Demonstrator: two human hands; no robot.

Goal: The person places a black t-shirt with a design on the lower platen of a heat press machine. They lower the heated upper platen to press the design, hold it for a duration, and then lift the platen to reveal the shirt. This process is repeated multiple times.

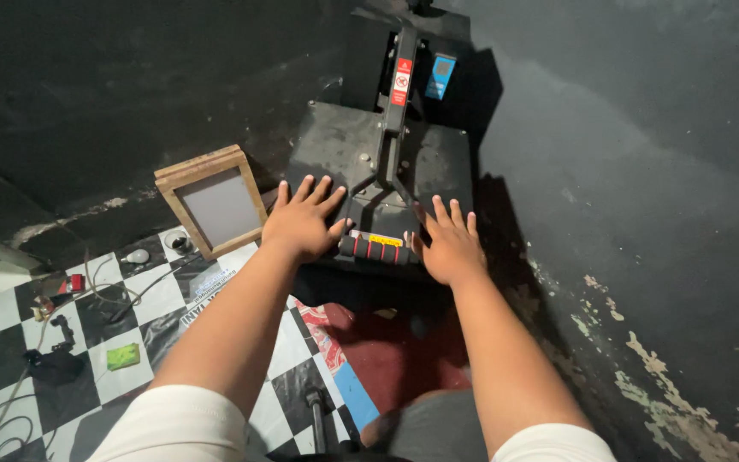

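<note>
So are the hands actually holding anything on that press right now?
Nothing is held: left hand and right hand lie open, fingers spread, over the heat press.

Single head-worn view, looking steeply down and forward along both forearms. Black flat-plate press machine [382, 171] sits close, at 12 o'clock; black-and-white checkered floor [10, 316] fills 8 o'clock, dark peeling wall [643, 214] at 3 o'clock. No second view, so no overlap.

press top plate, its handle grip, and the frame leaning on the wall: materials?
Press top plate: looks like black painted metal, matte, scuffed grey. Handle grip: black with red bands, probably foam or rubber. Frame: bare light wood, visible grain, around a grey panel, likely mesh.
</note>
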